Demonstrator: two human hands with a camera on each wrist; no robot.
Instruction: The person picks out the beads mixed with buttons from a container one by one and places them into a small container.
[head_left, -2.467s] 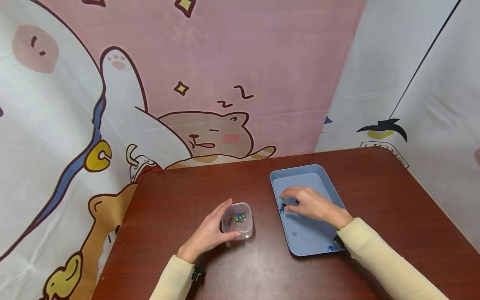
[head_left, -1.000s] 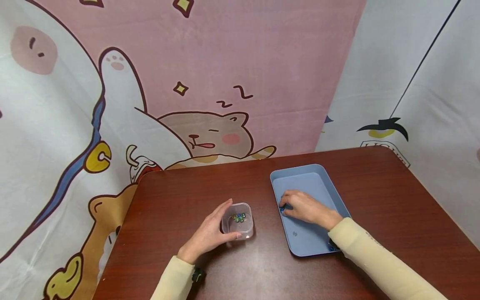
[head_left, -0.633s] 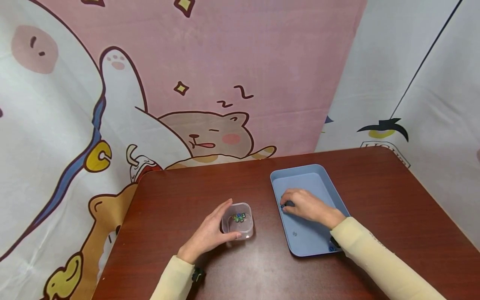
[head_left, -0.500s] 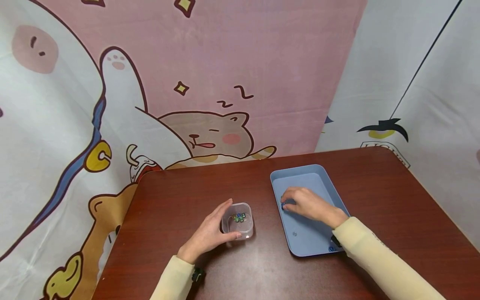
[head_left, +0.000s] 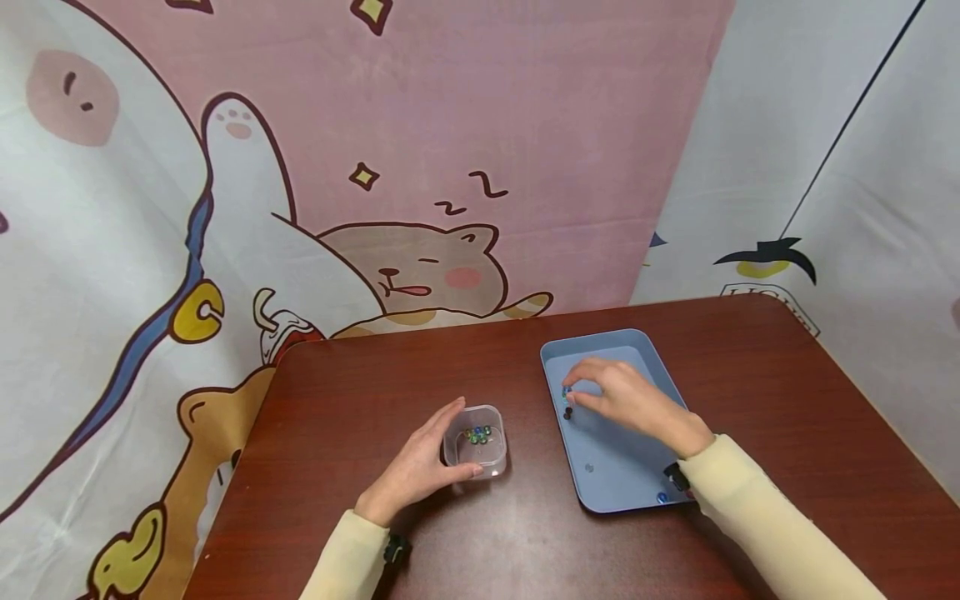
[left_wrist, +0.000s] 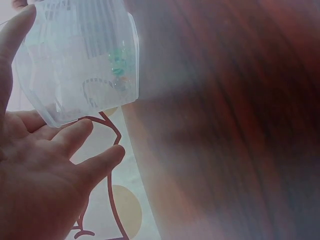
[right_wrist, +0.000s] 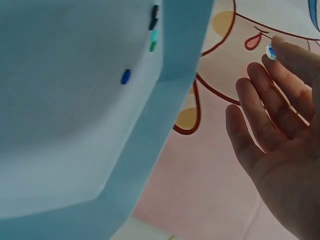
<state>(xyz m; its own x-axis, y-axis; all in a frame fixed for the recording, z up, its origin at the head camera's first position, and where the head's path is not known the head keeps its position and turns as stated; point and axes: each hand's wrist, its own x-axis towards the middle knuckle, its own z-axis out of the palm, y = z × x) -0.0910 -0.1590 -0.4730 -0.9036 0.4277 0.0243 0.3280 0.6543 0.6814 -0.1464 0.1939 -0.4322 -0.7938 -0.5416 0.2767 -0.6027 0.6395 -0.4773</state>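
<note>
My left hand [head_left: 414, 468] holds a small clear plastic container [head_left: 491, 458], thumb and fingers on either side of it. Several green, blue and clear marbles [head_left: 477, 435] lie inside, blurred in the left wrist view. Over the left side of a blue tray [head_left: 622, 487], my right hand [head_left: 630, 398] pinches a clear-and-blue glass marble [right_wrist: 270, 52] between thumb and index finger; its other fingers are spread. Below the fingertips, dark marbles [head_left: 567, 412] and a turquoise one [right_wrist: 153, 36] line the tray's side wall. A blue marble [right_wrist: 126, 76] sits apart from them.
Towards the tray's near end are a clear marble [head_left: 589, 468] and a blue marble [head_left: 662, 497], the latter near my right wrist. Tray and container stand side by side on a brown wooden table [head_left: 525, 550]. A printed cloth [head_left: 570, 167] hangs behind.
My right hand has moved from among the marbles at the tray's left wall, slightly up and away, with a blue marble now between its fingertips. The left hand and container have stayed put.
</note>
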